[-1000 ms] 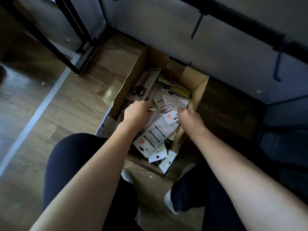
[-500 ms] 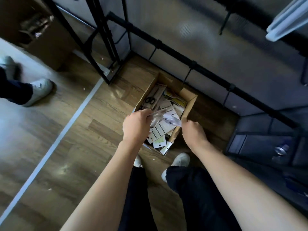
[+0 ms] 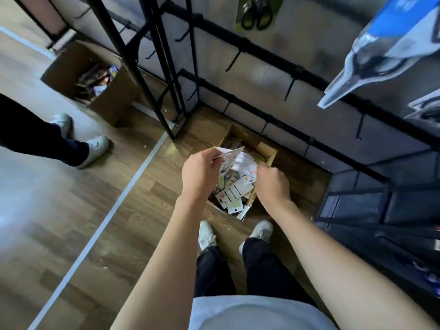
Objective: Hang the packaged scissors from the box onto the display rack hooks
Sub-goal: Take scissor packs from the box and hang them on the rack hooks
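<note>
Standing over the open cardboard box (image 3: 266, 151) on the wood floor, a person holds a small bunch of packaged scissors (image 3: 234, 159) above it with both hands. The left hand (image 3: 202, 173) pinches the packs' upper edge between thumb and fingers; the right hand (image 3: 272, 184) grips their lower right corner with curled fingers. More packs (image 3: 234, 195) lie heaped inside the box. Behind the box stands the black display rack (image 3: 295, 72) with its hooks (image 3: 234, 60), and one green scissors pack (image 3: 256, 13) hangs high above the box.
</note>
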`<state>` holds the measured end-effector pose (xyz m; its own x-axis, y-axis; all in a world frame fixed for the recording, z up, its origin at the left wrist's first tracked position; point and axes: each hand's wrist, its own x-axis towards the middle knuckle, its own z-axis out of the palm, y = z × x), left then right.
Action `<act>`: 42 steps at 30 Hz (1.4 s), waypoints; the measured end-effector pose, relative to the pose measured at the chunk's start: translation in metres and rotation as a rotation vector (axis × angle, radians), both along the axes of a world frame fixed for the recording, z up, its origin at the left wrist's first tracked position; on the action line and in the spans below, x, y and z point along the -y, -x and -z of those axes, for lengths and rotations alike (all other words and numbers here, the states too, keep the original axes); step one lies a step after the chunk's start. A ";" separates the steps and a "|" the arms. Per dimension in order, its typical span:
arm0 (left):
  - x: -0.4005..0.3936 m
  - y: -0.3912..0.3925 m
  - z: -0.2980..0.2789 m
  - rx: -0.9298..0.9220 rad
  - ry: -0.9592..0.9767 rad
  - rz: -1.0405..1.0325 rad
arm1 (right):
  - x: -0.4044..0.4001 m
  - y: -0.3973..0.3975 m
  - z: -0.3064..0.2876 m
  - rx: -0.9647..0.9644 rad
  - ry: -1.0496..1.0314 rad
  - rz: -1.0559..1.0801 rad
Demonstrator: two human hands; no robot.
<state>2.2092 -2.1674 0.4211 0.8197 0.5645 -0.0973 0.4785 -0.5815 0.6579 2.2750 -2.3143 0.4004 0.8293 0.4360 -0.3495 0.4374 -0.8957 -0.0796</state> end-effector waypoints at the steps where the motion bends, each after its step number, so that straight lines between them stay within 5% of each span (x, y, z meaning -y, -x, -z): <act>1: 0.002 -0.001 -0.009 0.016 0.023 0.006 | 0.000 0.002 -0.009 0.010 -0.028 0.026; 29: 0.143 -0.118 -0.207 0.463 -0.021 0.683 | 0.176 -0.059 -0.204 0.588 -0.472 0.405; 42: 0.185 -0.157 -0.240 0.523 0.055 0.761 | 0.259 -0.080 -0.246 0.479 -0.688 0.507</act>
